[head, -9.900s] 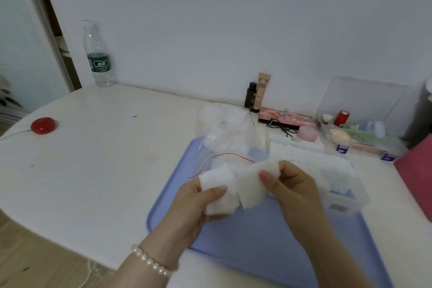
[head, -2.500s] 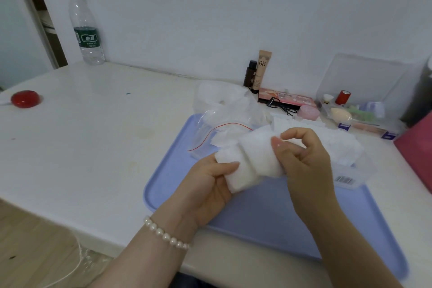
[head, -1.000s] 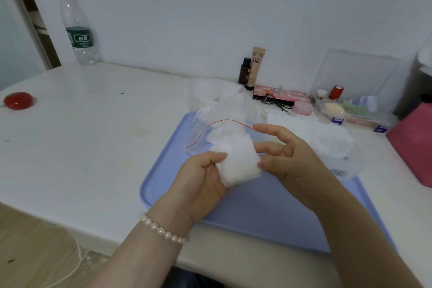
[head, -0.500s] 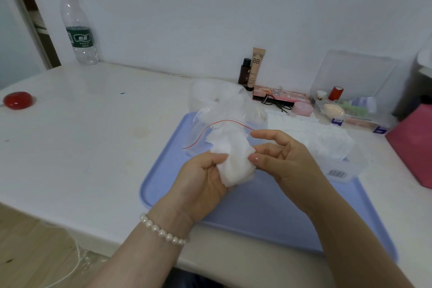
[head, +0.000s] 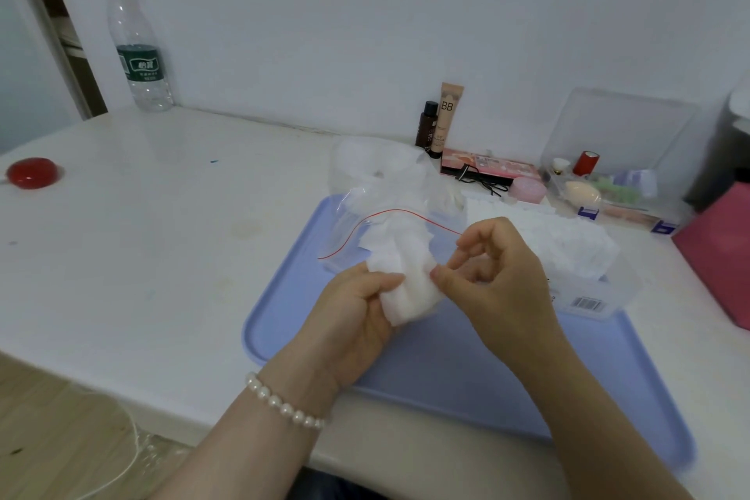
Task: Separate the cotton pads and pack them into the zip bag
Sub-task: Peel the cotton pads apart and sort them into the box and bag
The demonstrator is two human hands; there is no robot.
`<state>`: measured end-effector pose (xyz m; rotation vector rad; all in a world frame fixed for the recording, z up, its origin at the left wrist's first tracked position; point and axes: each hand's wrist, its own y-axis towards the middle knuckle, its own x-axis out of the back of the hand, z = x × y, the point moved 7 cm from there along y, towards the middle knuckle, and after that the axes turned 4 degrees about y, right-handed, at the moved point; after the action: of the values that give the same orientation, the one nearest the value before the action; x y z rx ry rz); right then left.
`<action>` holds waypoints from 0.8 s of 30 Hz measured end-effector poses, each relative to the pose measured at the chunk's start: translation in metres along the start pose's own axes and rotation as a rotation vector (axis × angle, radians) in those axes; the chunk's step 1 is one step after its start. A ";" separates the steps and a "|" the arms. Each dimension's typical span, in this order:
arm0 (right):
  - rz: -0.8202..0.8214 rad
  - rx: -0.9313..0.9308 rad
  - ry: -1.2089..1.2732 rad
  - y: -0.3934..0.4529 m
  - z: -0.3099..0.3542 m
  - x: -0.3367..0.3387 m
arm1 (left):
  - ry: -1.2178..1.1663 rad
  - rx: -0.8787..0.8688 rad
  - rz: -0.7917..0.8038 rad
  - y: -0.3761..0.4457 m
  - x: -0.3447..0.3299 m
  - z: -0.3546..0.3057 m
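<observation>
My left hand (head: pixel 352 313) grips a small stack of white cotton pads (head: pixel 406 276) above the blue tray (head: pixel 446 369). My right hand (head: pixel 499 280) is beside the stack, its thumb tip touching the stack's right edge while the other fingers are loosely curled. Just behind the stack lies the clear zip bag (head: pixel 381 191) with a red seal line, its mouth open toward me and pads inside it. A clear plastic box (head: pixel 584 288) holding more cotton pads stands on the tray behind my right hand.
A water bottle (head: pixel 138 53) stands at the back left and a red round object (head: pixel 31 173) lies at the left edge. Cosmetics (head: pixel 440 120), a palette (head: pixel 487 168) and a clear organiser (head: pixel 608 183) line the wall. A pink box (head: pixel 722 256) is at right.
My right hand's fingers have curled in, and its thumb has come against the right edge of the stack. The left hand keeps its grip in the same place.
</observation>
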<state>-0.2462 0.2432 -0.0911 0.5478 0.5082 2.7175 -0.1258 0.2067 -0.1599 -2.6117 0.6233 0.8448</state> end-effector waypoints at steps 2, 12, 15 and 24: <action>-0.030 0.183 -0.197 -0.002 0.009 0.001 | 0.016 -0.008 -0.017 0.000 0.001 -0.001; -0.043 0.329 -0.326 -0.002 0.009 0.000 | 0.106 -0.021 -0.023 0.000 0.000 0.000; -0.025 0.321 -0.266 -0.002 0.011 -0.001 | 0.117 -0.030 -0.042 -0.001 0.001 0.000; 0.014 0.348 -0.343 -0.002 0.007 -0.007 | 0.110 -0.034 -0.044 -0.001 -0.001 -0.001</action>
<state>-0.2371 0.2442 -0.0880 1.0838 0.8868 2.4786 -0.1259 0.2077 -0.1585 -2.7066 0.5833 0.7077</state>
